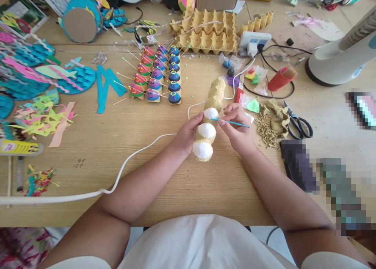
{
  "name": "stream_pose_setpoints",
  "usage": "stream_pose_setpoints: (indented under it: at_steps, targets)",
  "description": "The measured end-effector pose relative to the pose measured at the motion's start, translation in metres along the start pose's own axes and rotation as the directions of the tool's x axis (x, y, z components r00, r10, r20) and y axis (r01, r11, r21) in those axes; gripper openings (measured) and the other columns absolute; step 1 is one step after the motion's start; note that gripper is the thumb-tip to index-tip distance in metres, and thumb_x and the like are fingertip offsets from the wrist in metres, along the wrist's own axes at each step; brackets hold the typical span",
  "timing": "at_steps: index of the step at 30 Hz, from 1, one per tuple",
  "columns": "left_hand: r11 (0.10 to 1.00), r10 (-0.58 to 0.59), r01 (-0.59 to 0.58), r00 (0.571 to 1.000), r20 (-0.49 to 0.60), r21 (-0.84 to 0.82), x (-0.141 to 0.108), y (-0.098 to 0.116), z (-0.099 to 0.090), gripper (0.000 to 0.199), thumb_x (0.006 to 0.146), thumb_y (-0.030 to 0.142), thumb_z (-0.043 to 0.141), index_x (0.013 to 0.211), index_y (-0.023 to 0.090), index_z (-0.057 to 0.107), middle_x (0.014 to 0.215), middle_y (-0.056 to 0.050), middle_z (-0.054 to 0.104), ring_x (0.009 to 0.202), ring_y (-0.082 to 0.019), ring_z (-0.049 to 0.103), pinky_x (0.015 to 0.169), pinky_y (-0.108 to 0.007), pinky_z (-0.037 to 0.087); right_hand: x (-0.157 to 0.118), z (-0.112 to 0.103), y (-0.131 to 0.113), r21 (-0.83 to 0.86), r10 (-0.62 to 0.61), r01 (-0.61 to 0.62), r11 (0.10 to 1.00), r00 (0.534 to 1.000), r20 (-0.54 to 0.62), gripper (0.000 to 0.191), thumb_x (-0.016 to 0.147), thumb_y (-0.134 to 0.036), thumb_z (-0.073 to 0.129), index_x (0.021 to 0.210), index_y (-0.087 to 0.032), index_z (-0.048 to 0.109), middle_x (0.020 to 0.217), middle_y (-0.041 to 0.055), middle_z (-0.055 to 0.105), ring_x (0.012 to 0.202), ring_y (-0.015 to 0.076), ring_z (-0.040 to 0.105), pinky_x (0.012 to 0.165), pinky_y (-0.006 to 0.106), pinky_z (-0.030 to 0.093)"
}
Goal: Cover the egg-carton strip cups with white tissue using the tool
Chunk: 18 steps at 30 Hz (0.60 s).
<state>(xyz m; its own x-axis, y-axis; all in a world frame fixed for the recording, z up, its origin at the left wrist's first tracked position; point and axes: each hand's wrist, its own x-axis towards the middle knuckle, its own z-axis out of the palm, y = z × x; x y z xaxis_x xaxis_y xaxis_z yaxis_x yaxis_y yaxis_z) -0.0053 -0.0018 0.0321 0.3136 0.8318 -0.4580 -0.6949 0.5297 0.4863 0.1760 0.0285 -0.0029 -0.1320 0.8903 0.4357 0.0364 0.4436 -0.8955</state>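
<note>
A strip cut from an egg carton (216,94), brownish yellow, slants away from me over the middle of the table. White material covers the three nearest bumps. My left hand (188,135) grips the strip by its left side, thumb on top near the farthest white bump (211,113). In my right hand (238,129) a thin blue stick (236,123) is pinched between thumb and fingers. The stick's tip touches the near edge of that white bump. Whether it is a brush or a plain stick I cannot tell.
Painted carton strips (158,75) with pin-like feelers stand behind to the left. Scissors (299,126) lie right of my right hand, beside carton scraps (272,122). A white cable (126,161) runs under my left forearm. Egg trays (205,31) and a power strip (255,39) are at the back.
</note>
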Motion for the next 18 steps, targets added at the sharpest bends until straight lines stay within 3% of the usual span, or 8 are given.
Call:
stream_pose_setpoints:
  at_steps: [8, 18]
  targets:
    - [0.999, 0.035, -0.035, 0.998, 0.045, -0.008, 0.003, -0.003, -0.005, 0.031, 0.117, 0.038, 0.058, 0.1, 0.02, 0.076, 0.071, 0.0, 0.075, 0.055, -0.014, 0.07, 0.055, -0.025, 0.054, 0.0, 0.003, 0.013, 0.246, 0.194, -0.19, 0.95, 0.981, 0.009, 0.045, 0.081, -0.064, 0.098, 0.081, -0.028, 0.071, 0.113, 0.0014, 0.061, 0.114, 0.023, 0.063, 0.114, 0.048, 0.051]
    - [0.998, 0.057, -0.058, 0.998, 0.034, 0.024, 0.004, -0.005, -0.006, 0.027, 0.112, 0.044, 0.068, 0.1, 0.022, 0.077, 0.069, 0.001, 0.075, 0.055, -0.013, 0.069, 0.055, -0.024, 0.055, 0.001, 0.003, 0.009, 0.149, 0.12, -0.12, 0.982, 0.993, 0.007, 0.044, 0.086, -0.064, 0.095, 0.081, -0.028, 0.07, 0.109, 0.0016, 0.062, 0.112, 0.0229, 0.063, 0.116, 0.049, 0.051]
